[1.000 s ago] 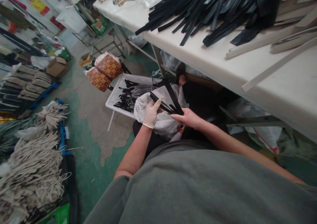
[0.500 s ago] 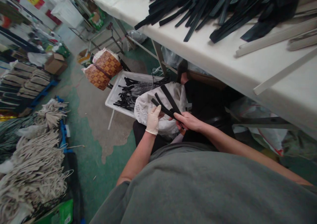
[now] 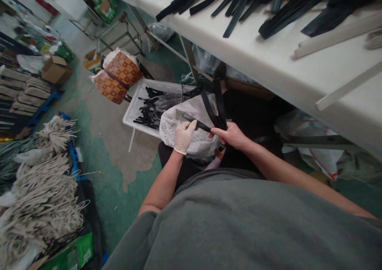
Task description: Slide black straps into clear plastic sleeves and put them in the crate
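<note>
My left hand, in a pale thin glove, pinches a short black strap near its far end. The strap runs across to my bare right hand, which is closed around its other end. Out of the right fist rise more black straps, pointing away from me and bent into a loop-like shape. Both hands are above a white cloth sack on my lap. Just beyond it stands a white plastic tray with many black straps lying in it.
On the right, a table with a white top carries long black strips and pale strips. A stool with a checkered cushion is past the tray. Bundles of beige cord lie on the left, beside a blue pallet.
The straps in my right hand have swung upright and away from the one my left hand pinches. Both hands have drawn slightly apart. The whole view has shifted a little.
</note>
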Demonstrator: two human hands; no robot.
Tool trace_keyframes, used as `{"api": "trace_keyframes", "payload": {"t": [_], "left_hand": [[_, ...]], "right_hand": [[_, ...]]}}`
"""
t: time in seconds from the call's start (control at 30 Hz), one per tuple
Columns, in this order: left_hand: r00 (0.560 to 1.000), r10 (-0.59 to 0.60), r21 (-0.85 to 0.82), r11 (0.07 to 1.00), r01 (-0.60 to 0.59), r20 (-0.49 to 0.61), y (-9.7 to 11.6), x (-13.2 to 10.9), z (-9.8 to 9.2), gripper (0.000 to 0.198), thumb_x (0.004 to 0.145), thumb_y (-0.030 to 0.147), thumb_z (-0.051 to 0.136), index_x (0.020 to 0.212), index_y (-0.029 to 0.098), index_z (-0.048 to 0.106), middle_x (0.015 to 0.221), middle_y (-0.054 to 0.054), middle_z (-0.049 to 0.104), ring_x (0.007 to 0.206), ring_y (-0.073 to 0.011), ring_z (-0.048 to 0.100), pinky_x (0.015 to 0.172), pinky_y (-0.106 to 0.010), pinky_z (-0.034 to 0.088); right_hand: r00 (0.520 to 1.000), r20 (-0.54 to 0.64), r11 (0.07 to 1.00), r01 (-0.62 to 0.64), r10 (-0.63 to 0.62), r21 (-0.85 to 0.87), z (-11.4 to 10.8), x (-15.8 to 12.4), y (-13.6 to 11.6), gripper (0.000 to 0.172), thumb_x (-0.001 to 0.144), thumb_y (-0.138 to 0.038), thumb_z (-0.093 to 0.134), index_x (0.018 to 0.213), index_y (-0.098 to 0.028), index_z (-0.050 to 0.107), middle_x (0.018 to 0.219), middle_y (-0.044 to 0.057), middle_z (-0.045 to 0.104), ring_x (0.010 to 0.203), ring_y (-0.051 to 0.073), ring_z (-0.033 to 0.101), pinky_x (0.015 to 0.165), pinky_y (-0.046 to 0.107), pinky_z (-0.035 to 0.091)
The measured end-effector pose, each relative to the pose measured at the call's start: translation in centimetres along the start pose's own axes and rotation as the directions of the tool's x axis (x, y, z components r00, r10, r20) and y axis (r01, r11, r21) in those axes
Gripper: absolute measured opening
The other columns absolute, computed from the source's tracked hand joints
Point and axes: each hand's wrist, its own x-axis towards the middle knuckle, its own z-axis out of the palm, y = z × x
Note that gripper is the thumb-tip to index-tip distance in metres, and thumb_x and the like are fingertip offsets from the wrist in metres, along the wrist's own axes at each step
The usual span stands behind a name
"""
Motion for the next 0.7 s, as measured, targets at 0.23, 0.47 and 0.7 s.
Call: {"api": "trace_keyframes", "payload": {"t": [0.23,0.47,0.7], "left_hand": [[0.995,0.005,-0.026,1.0,-0.003,0.101,-3.0,3.1,1.5,0.038,0.085,0.051,0.057,0.071,0.018,0.069,0.07,-0.003,0.066,0.072,-0.0162,0.06,0.072,-0.028,0.046],[0.942,-0.178,0.61,0.791,-0.034,0.283,-11.5,3.9,3.9,0.039,0.056,0.024,0.085,0.093,0.017,0.071,0.105,-0.013,0.067,0.104,-0.0297,0.058,0.095,-0.038,0.039],[0.948,-0.255,0.601,0.794,0.092,0.192,-13.2,4.1,2.9,0.003,0.072,0.018,0.068,0.071,0.016,0.071,0.084,-0.012,0.069,0.094,-0.0281,0.063,0.089,-0.038,0.041]], "right_hand": [[0.996,-0.086,0.995,0.023,-0.015,0.092,-2.1,1.7,0.6,0.03,0.076,-0.044,0.071,0.075,-0.017,0.06,0.059,0.002,0.064,0.048,0.012,0.056,0.045,0.023,0.045],[0.987,-0.152,0.971,-0.012,0.049,0.237,-4.3,3.6,1.3,0.039,0.082,-0.051,0.065,0.066,-0.016,0.057,0.047,0.0,0.053,0.037,0.007,0.038,0.036,0.021,0.031],[0.984,-0.119,0.959,-0.094,0.13,0.269,-4.3,3.9,1.7,0.037,0.085,-0.045,0.064,0.065,-0.014,0.059,0.041,-0.002,0.049,0.036,0.007,0.04,0.035,0.019,0.032]]}}
